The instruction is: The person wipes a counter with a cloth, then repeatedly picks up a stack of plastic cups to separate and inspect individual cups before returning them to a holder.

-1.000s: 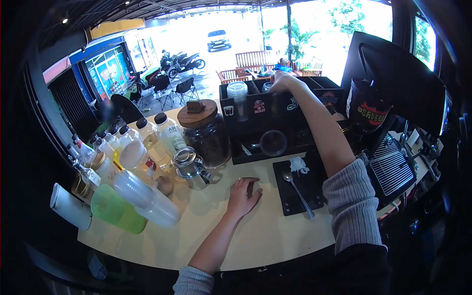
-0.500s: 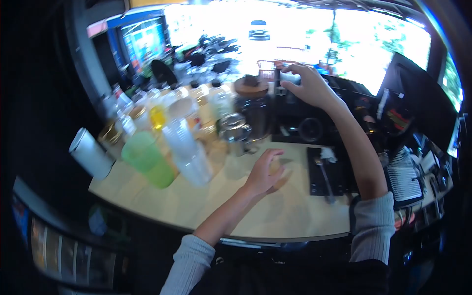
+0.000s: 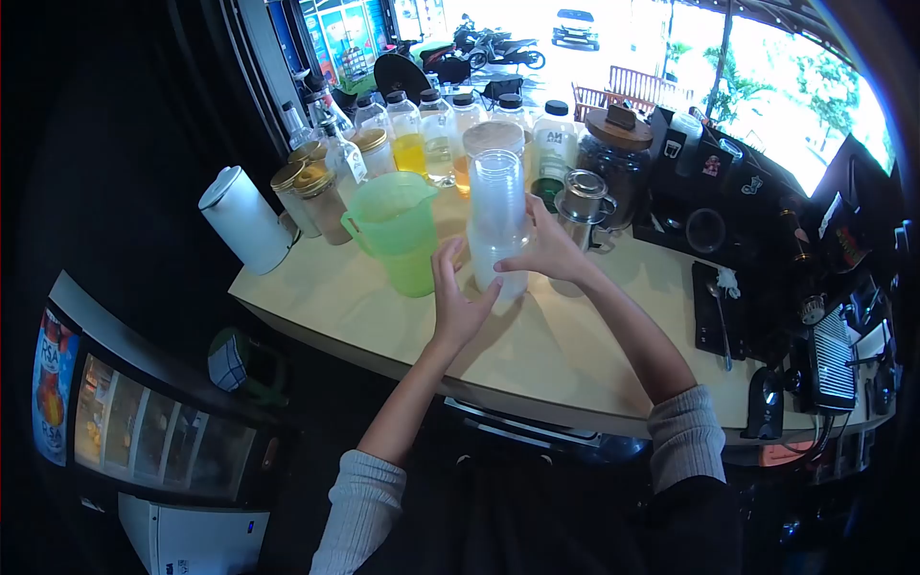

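A tall stack of clear plastic cups (image 3: 497, 196) stands upright on the light counter. My right hand (image 3: 556, 251) is wrapped round its right side, thumb across the front and fingers partly hidden behind. On the near left of the stack is my left hand (image 3: 460, 302), fingers curved and apart, thumb tip close to the cups' lower part. Just left of that hand sits a green translucent pitcher (image 3: 395, 235). A metal drip filter (image 3: 585, 196) on a cup is right of the stack, and a wooden-lidded jar (image 3: 494, 138) is behind it.
Capped bottles (image 3: 406, 129) and lidded jars (image 3: 321, 196) line the back. A white kettle (image 3: 247, 220) stands at the counter's left end. Rightward are a dark wooden-lidded jar (image 3: 613, 158), a long spoon (image 3: 722, 326) on a black mat, and a monitor (image 3: 848, 206).
My right hand has come down from the black rack at the back to the cup stack. My left hand has moved left, beside the stack. The view has shifted and sharpened.
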Available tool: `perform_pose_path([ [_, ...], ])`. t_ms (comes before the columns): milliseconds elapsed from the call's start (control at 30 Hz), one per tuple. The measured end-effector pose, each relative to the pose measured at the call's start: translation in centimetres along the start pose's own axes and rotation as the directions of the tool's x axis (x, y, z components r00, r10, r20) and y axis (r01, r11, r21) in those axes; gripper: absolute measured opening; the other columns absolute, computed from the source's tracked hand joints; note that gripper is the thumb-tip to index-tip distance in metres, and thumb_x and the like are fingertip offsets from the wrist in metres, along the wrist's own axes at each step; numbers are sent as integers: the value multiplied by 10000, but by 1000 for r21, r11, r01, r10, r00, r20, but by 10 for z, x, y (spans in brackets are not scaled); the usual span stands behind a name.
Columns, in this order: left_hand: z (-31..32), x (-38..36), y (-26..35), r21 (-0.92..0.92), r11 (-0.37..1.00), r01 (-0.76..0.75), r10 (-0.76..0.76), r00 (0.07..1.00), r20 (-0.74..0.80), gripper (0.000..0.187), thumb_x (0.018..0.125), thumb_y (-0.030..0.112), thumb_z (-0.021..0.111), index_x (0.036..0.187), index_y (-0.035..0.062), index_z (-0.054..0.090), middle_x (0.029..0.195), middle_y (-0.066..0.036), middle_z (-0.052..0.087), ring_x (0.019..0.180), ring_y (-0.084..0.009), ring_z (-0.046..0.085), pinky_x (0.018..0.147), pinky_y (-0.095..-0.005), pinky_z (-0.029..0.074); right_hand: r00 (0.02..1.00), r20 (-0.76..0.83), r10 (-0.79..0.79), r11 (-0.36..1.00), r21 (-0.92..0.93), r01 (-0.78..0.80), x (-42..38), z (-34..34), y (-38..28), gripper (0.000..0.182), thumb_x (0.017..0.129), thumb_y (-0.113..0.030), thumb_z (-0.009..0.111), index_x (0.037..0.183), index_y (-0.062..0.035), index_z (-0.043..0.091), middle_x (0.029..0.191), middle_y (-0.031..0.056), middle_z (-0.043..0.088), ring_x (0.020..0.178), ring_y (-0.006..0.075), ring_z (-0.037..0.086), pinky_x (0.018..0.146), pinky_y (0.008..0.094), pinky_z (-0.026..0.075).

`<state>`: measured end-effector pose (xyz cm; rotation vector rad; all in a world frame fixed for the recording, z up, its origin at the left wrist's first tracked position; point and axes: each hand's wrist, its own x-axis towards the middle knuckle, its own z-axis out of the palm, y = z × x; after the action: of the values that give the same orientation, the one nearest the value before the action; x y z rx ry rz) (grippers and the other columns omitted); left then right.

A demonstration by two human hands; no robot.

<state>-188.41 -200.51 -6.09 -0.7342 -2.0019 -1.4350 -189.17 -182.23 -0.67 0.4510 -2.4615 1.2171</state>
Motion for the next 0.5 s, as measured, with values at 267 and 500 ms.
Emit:
perform_pose_path([
  [267,0,12,-24,-96,986,139,-107,954,282,944,643,217,799,1347,2,206,1319,-226,331,1260,-345,340,1033,-438,314,998,-24,55,998,25,-54,2,17,-7,954,511,-205,837,1263,37,302,1188,164,455,1136,255,466,964,354,388],
  [500,9,27,-24,-189,975,115,-60,960,275,973,616,240,819,1335,-14,213,1274,-226,403,1191,-342,432,976,-421,383,996,-51,72,997,9,-72,-3,16,-23,938,513,-241,827,1249,40,318,1146,173,494,1090,276,510,946,363,406],
])
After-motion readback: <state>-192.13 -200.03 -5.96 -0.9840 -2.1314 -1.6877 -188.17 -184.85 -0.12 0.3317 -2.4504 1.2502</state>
